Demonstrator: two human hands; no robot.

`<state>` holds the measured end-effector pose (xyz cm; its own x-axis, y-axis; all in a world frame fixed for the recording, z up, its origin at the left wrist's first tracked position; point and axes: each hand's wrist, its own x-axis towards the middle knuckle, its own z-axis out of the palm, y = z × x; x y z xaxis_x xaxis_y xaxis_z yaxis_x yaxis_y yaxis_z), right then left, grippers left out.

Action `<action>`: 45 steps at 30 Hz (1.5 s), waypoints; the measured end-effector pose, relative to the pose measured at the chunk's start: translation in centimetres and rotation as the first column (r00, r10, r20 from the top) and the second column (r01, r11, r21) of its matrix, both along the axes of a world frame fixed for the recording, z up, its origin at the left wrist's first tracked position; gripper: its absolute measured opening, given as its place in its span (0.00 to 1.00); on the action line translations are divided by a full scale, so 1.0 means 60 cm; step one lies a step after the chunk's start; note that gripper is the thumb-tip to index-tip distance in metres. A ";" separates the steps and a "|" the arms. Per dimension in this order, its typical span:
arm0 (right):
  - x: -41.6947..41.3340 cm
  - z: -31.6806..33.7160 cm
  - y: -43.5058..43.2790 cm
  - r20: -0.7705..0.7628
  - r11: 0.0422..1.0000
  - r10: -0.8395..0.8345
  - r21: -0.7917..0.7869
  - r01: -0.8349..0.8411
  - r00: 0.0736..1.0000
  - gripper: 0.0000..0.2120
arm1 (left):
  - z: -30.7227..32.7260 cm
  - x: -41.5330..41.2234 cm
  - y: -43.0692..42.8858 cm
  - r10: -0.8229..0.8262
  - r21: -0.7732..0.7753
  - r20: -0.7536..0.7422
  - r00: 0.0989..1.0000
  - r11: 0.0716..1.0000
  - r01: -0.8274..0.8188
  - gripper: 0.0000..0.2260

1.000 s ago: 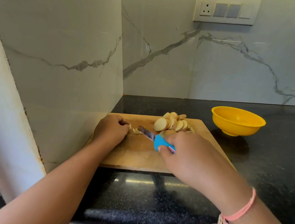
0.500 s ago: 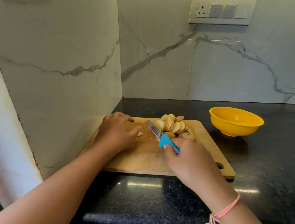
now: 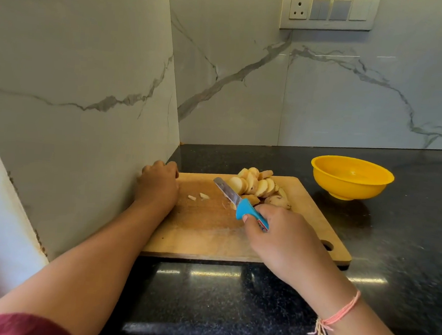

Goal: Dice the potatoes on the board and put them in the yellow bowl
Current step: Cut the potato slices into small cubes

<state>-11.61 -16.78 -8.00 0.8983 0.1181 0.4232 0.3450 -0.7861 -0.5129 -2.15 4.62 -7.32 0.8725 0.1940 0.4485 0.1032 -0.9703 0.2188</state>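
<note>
A wooden cutting board (image 3: 204, 227) lies on the black counter. A heap of potato slices (image 3: 255, 186) sits at its far side, and two small cut pieces (image 3: 197, 196) lie loose to the left of the heap. My right hand (image 3: 288, 241) grips a blue-handled knife (image 3: 248, 211), whose blade points away and left with its tip beside the slices. My left hand (image 3: 157, 188) is at the board's far left corner with its fingers curled over the edge. The empty yellow bowl (image 3: 351, 175) stands on the counter, right of the board.
Marble walls close in the corner directly left of and behind the board. A switch plate with a socket (image 3: 327, 13) is on the back wall. The black counter (image 3: 407, 235) stretches right of the board and toward me.
My left hand left the small cut pieces and moved left and back to the board's corner. The knife blade lifted and swung toward the slice heap.
</note>
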 end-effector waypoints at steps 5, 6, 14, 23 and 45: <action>0.002 -0.002 -0.001 0.002 1.000 0.005 0.000 -0.005 1.000 0.15 | 0.016 -0.016 -0.011 -0.118 -0.069 0.098 0.988 0.990 0.125 0.09; 0.002 -0.003 -0.001 0.001 1.000 0.004 0.001 -0.004 1.000 0.15 | 0.020 -0.021 -0.019 -0.209 -0.095 0.068 0.976 0.972 0.215 0.09; 0.001 -0.002 0.000 -0.003 1.000 0.005 -0.001 -0.005 1.000 0.15 | 0.029 -0.035 -0.029 -0.396 -0.017 -0.170 0.903 0.917 0.399 0.10; -0.008 0.002 -0.001 -0.010 1.000 0.007 0.006 -0.007 1.000 0.14 | 0.018 -0.021 -0.010 -0.115 0.169 -0.111 0.987 0.977 0.132 0.06; -0.023 0.018 -0.001 -0.126 0.985 -0.074 0.147 0.093 0.989 0.16 | 0.042 -0.014 -0.121 -0.474 -0.164 -0.211 0.855 0.879 0.447 0.16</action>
<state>-12.99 -16.83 -6.91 0.9474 -0.0171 0.3195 0.2104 -0.7190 -0.6624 -2.96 -2.62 -4.79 0.9507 -0.2225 0.2159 -0.2878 -0.8923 0.3479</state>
